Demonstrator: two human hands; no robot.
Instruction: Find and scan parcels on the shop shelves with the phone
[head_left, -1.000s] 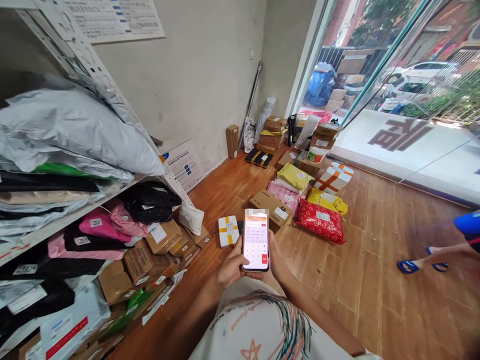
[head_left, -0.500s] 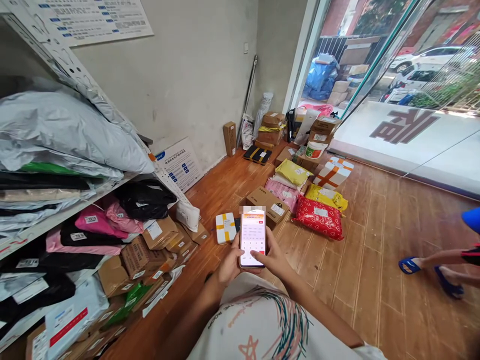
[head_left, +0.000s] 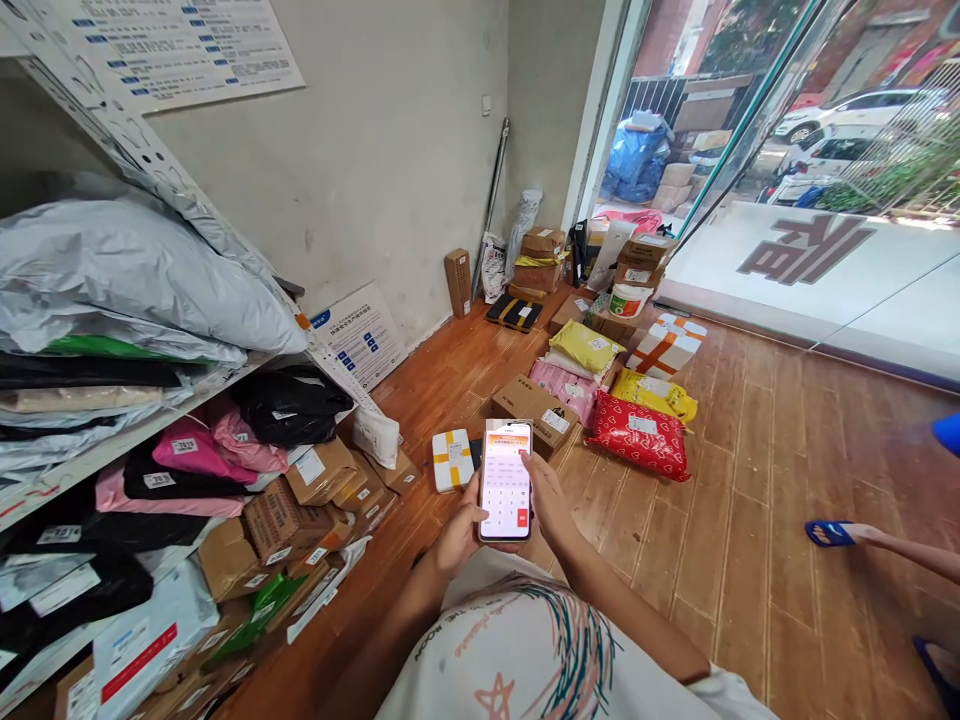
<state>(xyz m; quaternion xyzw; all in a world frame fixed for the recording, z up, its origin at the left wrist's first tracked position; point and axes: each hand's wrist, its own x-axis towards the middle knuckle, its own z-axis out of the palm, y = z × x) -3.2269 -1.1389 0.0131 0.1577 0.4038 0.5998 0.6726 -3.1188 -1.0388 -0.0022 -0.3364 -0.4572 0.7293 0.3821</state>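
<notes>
A smartphone point(head_left: 505, 485) is held upright in front of my shirt, its lit screen showing a number keypad with a red key. My left hand point(head_left: 459, 530) wraps around its lower left side, thumb at the screen's edge. Against the right side rests my right hand point(head_left: 551, 505), its thumb over the upper right of the screen; the fingers behind the phone are hidden. Just beyond the phone lie a white box with yellow tape point(head_left: 452, 462) and a brown carton point(head_left: 531, 408) on the floor.
Parcels fill the shelf rack point(head_left: 172, 420) on my left. A red heart-patterned parcel point(head_left: 637, 435) and yellow parcels point(head_left: 581, 347) lie ahead, near a white bucket point(head_left: 627, 302). Glass doors point(head_left: 780, 130) stand at the right. Another person's sandalled foot point(head_left: 832, 533) is at the right edge.
My right thumb has moved up from the keypad to the upper right of the screen. The other person's feet have shifted right, partly out of view.
</notes>
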